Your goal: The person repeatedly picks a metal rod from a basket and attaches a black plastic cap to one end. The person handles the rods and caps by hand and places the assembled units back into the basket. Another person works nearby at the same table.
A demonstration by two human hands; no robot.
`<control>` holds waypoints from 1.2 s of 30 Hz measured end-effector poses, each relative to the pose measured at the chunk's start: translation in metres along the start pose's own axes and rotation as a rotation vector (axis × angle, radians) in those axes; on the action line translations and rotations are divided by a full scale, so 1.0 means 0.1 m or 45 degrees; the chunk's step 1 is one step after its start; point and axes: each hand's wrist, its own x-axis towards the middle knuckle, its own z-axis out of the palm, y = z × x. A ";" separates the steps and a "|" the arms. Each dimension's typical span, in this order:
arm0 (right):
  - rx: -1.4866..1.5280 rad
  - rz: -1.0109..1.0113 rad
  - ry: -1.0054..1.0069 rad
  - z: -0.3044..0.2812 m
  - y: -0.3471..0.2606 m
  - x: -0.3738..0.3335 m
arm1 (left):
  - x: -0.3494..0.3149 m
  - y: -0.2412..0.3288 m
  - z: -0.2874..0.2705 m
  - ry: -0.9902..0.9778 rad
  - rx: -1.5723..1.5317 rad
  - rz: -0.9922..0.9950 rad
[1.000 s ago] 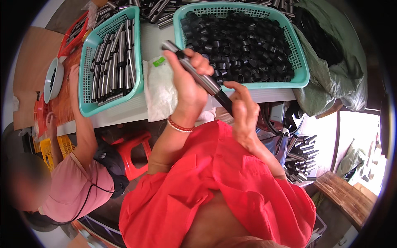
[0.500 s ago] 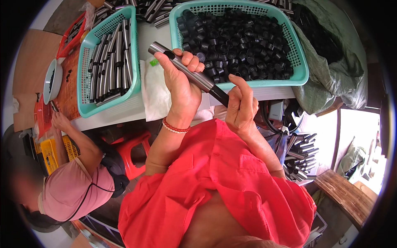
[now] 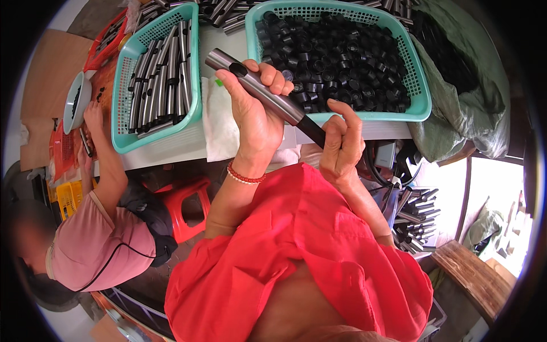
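My left hand (image 3: 256,117) is wrapped round a shiny metal tube (image 3: 265,94), which slants down to the right and has a round hole near its upper end. From the tube's lower end runs a slimmer black rod-like part (image 3: 310,130). My right hand (image 3: 342,139) grips that black part with thumb and curled fingers, the index finger raised. Whether the black part is a handle or a sleeve I cannot tell. Just beyond my hands stands a turquoise basket (image 3: 424,108) heaped with black plastic caps (image 3: 342,62).
A second turquoise basket (image 3: 115,128) holds metal tubes, some with black ends. At the left a co-worker in a pink shirt (image 3: 105,245) reaches toward a pale bowl (image 3: 85,102). A green sack (image 3: 456,125) lies at the right, above more tubes (image 3: 419,216). A red stool (image 3: 185,211) stands below the table.
The tube and both my hands stay in nearly the same pose, while the whole view has shifted slightly. The co-worker's hand has moved up to the bowl.
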 end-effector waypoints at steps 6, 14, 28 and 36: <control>0.002 -0.032 -0.055 -0.05 0.00 0.01 | -0.02 -0.07 0.02 0.046 0.036 0.027; 0.138 0.341 -0.110 -0.07 -0.03 0.13 | 0.03 -0.05 0.09 0.202 0.090 0.093; 0.227 0.317 -0.087 -0.29 -0.04 0.33 | 0.13 0.14 0.05 0.156 -0.171 0.092; 0.060 -0.183 0.161 -0.04 -0.01 0.49 | 0.09 -0.11 0.20 0.072 -0.351 -0.085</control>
